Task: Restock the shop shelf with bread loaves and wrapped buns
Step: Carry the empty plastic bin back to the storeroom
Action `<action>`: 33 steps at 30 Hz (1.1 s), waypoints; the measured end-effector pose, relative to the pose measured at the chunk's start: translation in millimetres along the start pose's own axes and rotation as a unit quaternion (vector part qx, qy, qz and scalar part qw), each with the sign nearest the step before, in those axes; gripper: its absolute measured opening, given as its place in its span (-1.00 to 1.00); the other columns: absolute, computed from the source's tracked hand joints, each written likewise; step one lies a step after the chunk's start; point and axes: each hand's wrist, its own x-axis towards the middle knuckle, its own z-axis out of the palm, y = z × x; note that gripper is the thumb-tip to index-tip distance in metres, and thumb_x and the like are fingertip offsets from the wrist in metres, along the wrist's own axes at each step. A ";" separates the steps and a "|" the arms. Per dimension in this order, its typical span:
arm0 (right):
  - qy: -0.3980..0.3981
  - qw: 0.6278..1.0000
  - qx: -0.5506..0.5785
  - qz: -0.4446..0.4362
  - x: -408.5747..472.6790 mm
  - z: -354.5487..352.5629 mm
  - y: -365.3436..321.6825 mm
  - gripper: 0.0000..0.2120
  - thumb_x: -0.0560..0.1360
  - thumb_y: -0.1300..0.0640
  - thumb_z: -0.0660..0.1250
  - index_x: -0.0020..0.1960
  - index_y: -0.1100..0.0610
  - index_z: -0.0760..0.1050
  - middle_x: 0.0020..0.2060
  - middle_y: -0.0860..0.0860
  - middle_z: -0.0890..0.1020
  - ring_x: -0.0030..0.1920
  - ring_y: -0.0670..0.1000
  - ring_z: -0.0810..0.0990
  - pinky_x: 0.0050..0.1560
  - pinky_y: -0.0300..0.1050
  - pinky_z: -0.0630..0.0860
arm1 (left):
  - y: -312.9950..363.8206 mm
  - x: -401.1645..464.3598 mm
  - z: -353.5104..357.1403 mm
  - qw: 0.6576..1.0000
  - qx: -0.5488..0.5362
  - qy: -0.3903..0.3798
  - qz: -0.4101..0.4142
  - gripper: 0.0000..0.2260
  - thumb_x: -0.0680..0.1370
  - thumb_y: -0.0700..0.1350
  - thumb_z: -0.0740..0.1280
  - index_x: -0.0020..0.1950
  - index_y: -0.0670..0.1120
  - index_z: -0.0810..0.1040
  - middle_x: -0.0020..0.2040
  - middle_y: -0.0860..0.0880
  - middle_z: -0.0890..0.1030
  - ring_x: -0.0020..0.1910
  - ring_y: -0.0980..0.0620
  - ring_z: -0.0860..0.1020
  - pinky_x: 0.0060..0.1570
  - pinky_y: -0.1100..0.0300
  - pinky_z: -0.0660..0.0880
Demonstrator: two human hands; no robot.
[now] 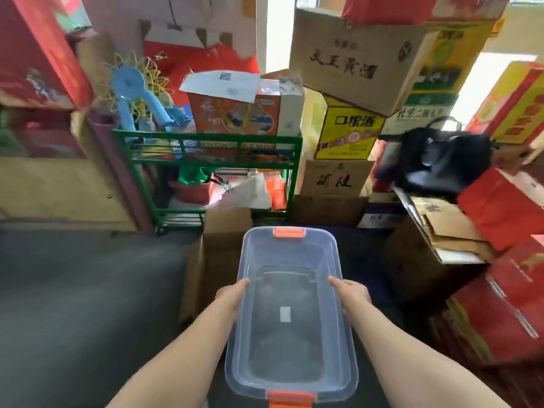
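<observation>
— Clear plastic storage bin (290,313) with orange clips: where is it?
— Held out over the dark floor (88,290), in front of a green metal rack (206,142) and stacked cardboard cartons (353,63).
— The grip?
— Left hand (231,294) and right hand (351,293) each clasp a long rim.
</observation>
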 end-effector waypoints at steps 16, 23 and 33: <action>-0.005 1.000 -0.014 0.026 -40.4 196.8 -102.2 -0.44 0.45 -0.11 0.51 0.34 0.17 0.55 0.25 0.15 0.60 0.27 0.21 0.54 0.32 0.07 0.49 | 122.9 72.7 -166.7 1.000 0.003 -0.024 -0.012 -0.56 0.58 -0.04 0.42 0.35 -0.28 0.48 -0.19 -0.12 0.52 -0.22 -0.06 0.54 -0.22 0.07 0.51; -0.009 0.999 -0.017 0.030 -28.0 231.4 -131.8 -0.35 0.45 -0.13 0.51 0.45 0.13 0.47 0.35 0.13 0.55 0.36 0.20 0.49 0.39 0.07 0.44 | 152.2 105.1 -180.5 0.999 -0.005 -0.025 -0.028 -0.55 0.61 -0.03 0.39 0.41 -0.25 0.46 0.08 -0.21 0.60 -0.07 -0.13 0.58 -0.07 0.03 0.48; -0.043 0.997 -0.069 0.010 12.1 258.2 -182.2 -0.38 0.46 -0.16 0.48 0.41 0.12 0.49 0.31 0.10 0.58 0.31 0.19 0.53 0.34 0.08 0.46 | 183.6 151.5 -172.1 0.997 -0.055 0.008 -0.044 -0.59 0.60 -0.03 0.39 0.33 -0.28 0.52 0.38 -0.32 0.45 0.39 -0.29 0.40 0.35 -0.12 0.38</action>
